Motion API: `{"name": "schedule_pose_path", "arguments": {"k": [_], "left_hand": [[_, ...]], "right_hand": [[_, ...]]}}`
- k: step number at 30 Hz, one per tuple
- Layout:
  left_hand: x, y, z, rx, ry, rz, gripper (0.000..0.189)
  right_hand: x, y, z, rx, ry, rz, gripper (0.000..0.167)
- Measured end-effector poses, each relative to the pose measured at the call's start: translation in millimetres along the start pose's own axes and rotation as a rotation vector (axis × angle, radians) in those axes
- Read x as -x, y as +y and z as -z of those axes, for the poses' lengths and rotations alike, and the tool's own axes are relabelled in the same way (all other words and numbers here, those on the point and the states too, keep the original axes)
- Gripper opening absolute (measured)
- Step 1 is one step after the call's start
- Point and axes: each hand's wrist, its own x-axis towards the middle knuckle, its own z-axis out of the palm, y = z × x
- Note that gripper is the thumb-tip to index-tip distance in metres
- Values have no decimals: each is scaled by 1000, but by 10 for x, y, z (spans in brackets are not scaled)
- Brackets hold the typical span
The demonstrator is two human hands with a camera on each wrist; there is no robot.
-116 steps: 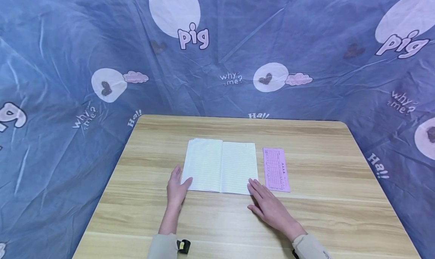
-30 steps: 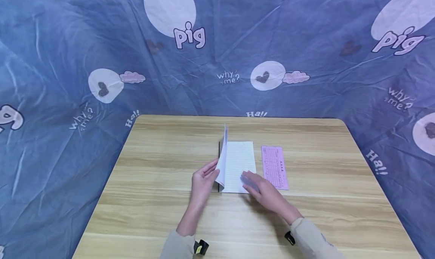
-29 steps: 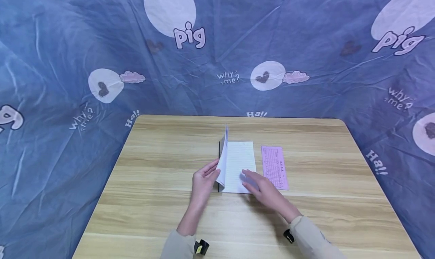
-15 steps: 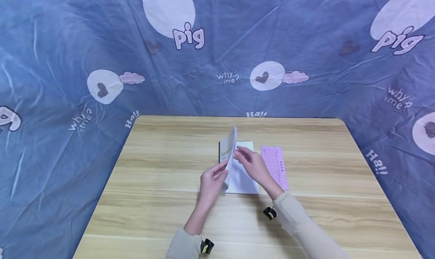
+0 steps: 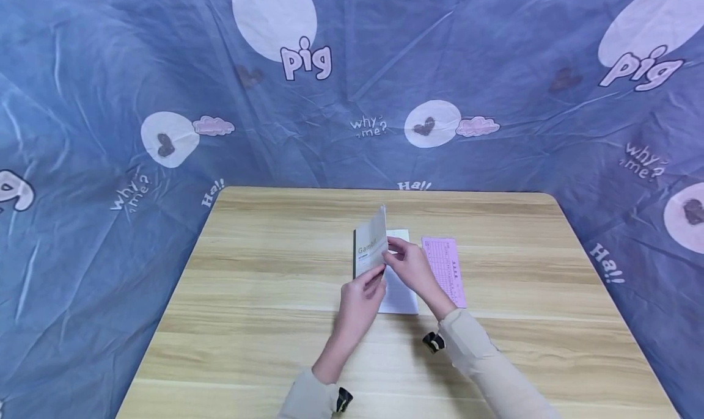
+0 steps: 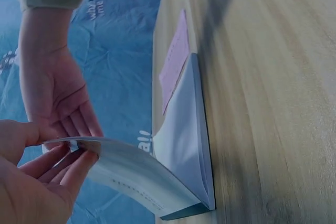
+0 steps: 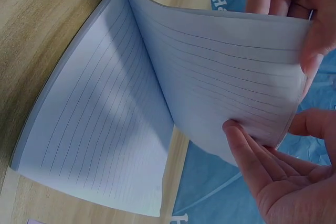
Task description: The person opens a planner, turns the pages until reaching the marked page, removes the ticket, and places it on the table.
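Observation:
An open lined notebook lies on the table with its left cover and pages lifted nearly upright. The raised grey cover, lettered in print, faces left. My left hand pinches the near part of its free edge between thumb and fingers. Just beyond, my right hand pinches the same edge, its fingers on the lined inner page in the right wrist view. Viewed from the left wrist, the cover bends up from the spine to both hands. The hands hide part of the raised edge.
A pink printed slip lies right of the notebook, partly behind my right forearm. The wooden table extends around them, and a blue printed curtain hangs behind and at both sides.
The notebook first lay open flat. My left hand has raised its left half and moved right with it. My right hand has come from the right page to the raised edge.

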Motion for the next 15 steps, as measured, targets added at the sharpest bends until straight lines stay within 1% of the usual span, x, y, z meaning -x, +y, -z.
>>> {"name": "schedule_pose_path", "arguments": {"k": [4, 6, 8, 11, 15], "left_hand": [[21, -16, -73, -251, -18, -112, 40], [36, -9, -114, -357, -35, -139, 47], [51, -17, -158, -438, -61, -150, 56], [77, -43, -209, -527, -114, -161, 67], [108, -128, -231, -591, -190, -148, 68]], "right_hand": [[10, 29, 12, 14, 15, 25, 37], [14, 49, 19, 13, 21, 31, 37], [20, 71, 28, 15, 26, 35, 37], [34, 113, 46, 23, 31, 37, 36], [54, 196, 68, 43, 39, 59, 35]]}}
